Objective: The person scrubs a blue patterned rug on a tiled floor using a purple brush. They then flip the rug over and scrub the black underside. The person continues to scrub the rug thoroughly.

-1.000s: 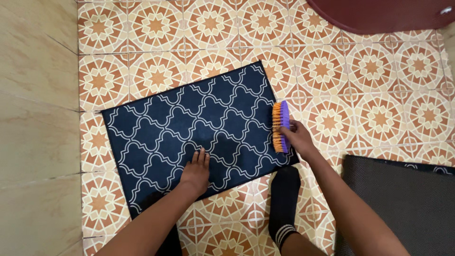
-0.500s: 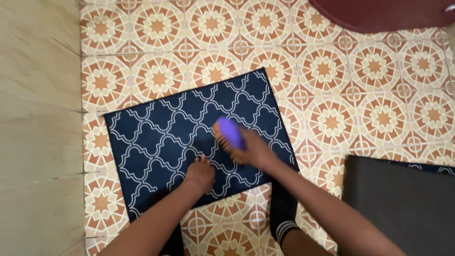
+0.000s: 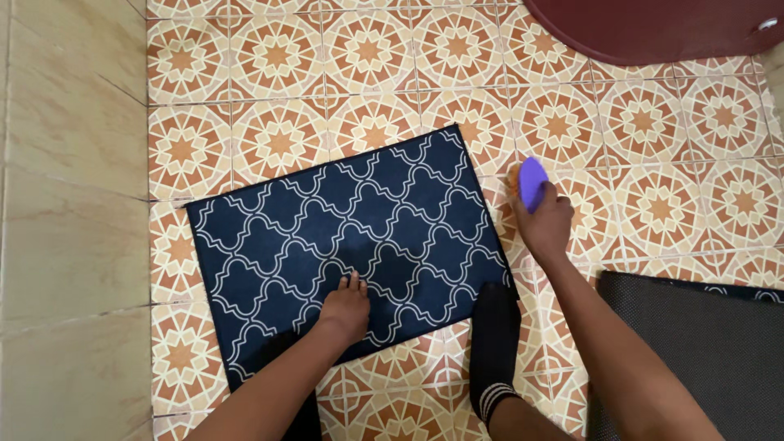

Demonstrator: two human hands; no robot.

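Purple brush (image 3: 532, 181) beyond mat (image 3: 278, 245) edge

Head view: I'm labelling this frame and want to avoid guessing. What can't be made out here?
- Purple brush: bristles largely hidden under its back and the right hand; it is slightly blurred.
- Dark red object: cut off by the top edge, kind unclear.
- Grey mat: cut off by the right and bottom edges.
- Navy patterned mat: near edge partly covered by the left hand and a black sock.
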